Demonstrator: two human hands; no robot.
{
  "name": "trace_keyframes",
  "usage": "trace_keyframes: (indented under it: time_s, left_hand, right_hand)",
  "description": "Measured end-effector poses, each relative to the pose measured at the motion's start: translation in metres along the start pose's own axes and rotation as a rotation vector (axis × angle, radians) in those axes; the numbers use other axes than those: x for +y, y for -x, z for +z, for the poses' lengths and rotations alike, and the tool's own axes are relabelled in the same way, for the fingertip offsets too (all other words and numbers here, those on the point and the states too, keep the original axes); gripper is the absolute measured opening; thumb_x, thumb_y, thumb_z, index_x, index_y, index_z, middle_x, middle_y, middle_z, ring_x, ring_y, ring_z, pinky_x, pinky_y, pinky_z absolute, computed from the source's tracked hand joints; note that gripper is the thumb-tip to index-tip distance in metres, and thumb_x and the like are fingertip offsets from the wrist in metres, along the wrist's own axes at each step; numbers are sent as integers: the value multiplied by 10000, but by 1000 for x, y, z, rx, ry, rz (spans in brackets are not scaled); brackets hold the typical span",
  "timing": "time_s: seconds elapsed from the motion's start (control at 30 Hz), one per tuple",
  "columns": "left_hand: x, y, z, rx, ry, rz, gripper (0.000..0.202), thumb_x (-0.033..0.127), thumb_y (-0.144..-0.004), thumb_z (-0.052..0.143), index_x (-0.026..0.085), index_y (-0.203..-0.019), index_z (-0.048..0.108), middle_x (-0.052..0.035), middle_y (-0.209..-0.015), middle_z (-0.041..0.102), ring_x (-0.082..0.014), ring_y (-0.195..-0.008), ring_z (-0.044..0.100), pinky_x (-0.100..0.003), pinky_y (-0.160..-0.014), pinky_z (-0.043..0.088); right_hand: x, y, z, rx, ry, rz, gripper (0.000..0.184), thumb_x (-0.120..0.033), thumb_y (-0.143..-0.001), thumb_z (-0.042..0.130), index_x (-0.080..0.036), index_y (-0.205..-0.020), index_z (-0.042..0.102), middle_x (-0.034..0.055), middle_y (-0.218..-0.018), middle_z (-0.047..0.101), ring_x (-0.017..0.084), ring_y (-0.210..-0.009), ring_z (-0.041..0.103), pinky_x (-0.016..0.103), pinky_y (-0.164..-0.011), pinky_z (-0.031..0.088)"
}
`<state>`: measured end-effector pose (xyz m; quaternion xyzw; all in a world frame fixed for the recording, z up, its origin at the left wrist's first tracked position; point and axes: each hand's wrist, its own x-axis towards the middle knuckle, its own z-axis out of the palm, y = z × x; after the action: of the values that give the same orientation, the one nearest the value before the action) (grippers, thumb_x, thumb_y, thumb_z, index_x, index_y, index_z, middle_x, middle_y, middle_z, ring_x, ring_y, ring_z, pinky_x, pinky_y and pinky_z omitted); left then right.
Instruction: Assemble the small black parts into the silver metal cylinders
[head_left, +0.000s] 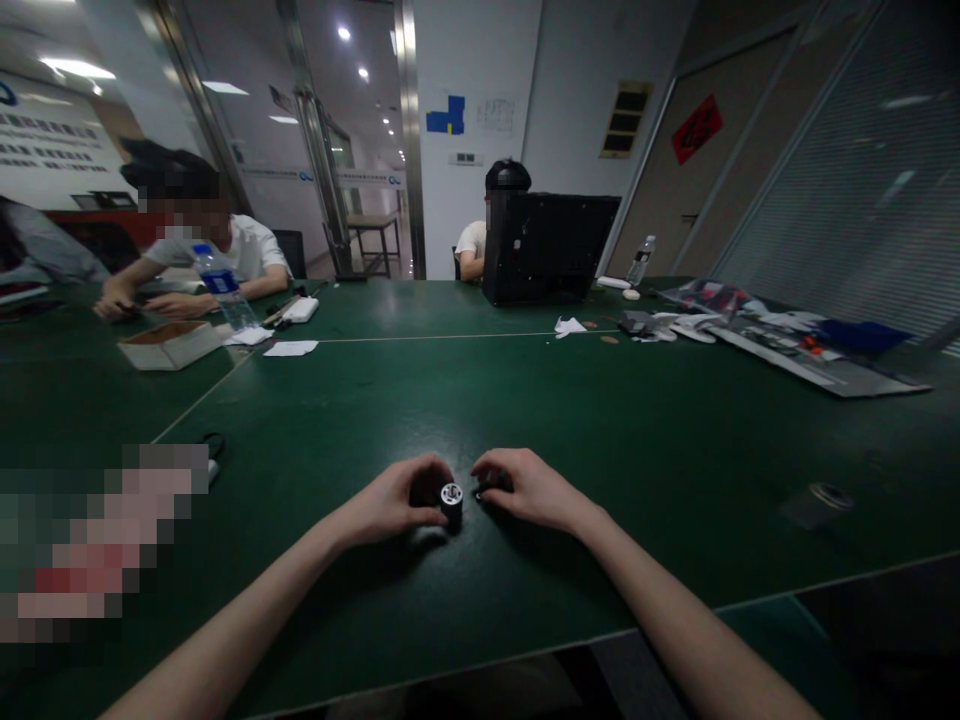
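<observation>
My left hand (409, 495) is closed around a small dark cylinder (451, 506) with a silver ring on its top face. The cylinder is upright at the table, thumb and fingers on its sides. Just to the right, my right hand (525, 487) curls its fingers in a pinch about a small dark piece (495, 481) that they partly cover; its kind cannot be made out. A narrow gap separates the two hands over the green tabletop (420, 400).
A grey cylinder (819, 506) stands at the right. Far left are an open box (171, 346) and a water bottle (223, 287). A black monitor (551, 248) stands at the back, with a tray of loose parts (817, 360) at right. Two people sit across the table.
</observation>
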<state>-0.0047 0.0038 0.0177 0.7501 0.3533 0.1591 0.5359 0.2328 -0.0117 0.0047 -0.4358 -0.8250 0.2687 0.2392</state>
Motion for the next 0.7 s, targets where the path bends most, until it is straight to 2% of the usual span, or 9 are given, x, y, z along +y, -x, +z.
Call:
trace_keyframes:
  time_s: [0.17,0.3,0.47,0.53,0.6,0.7]
  left_hand:
    - [2,4,-5,-18,-50,6,429,242,-706,722,169,-1073,511,-48,-1017,613,-198,-923,596,-337,-826,463]
    - [3,5,-7,-5,-120,3,408,252,-709,713,168,-1056,516,-45,-999,612,-196,-899,588,-330,-805,465]
    - [3,5,-8,-9,-132,-9,414,260,-711,714,176,-1064,514,-43,-1013,610,-199,-926,582,-339,-836,462]
    - [4,6,-8,-12,-129,-18,428,269,-707,719,180,-1073,515,-48,-1034,606,-202,-941,578,-347,-847,459]
    - [6,6,-8,-12,-128,-28,445,278,-702,725,182,-1082,514,-54,-1057,600,-205,-954,576,-355,-856,457]
    - [8,8,-8,-13,-138,-50,452,295,-703,728,184,-1088,517,-58,-1068,599,-210,-970,572,-366,-865,452]
  right_hand:
    - [-20,-3,8,29,-10,-79,295,-351,-797,620,-181,-1039,611,50,-948,657,155,-825,591,294,-747,457]
    - [-29,-6,21,31,72,-154,331,-312,-770,651,-191,-1074,600,59,-980,657,179,-892,585,326,-813,433]
    - [-34,-4,23,42,91,-139,269,-274,-794,624,-202,-1053,607,48,-955,665,179,-864,593,337,-813,434]
    - [-35,1,14,75,66,-116,267,-281,-799,621,-211,-1057,608,42,-969,664,174,-872,597,333,-820,444]
    - [-32,12,-4,146,48,-61,264,-295,-811,605,-211,-1062,608,44,-994,660,173,-902,600,330,-834,456]
    - [-5,41,-51,318,135,113,290,-353,-821,576,-204,-1068,609,72,-1037,649,201,-931,605,368,-845,470]
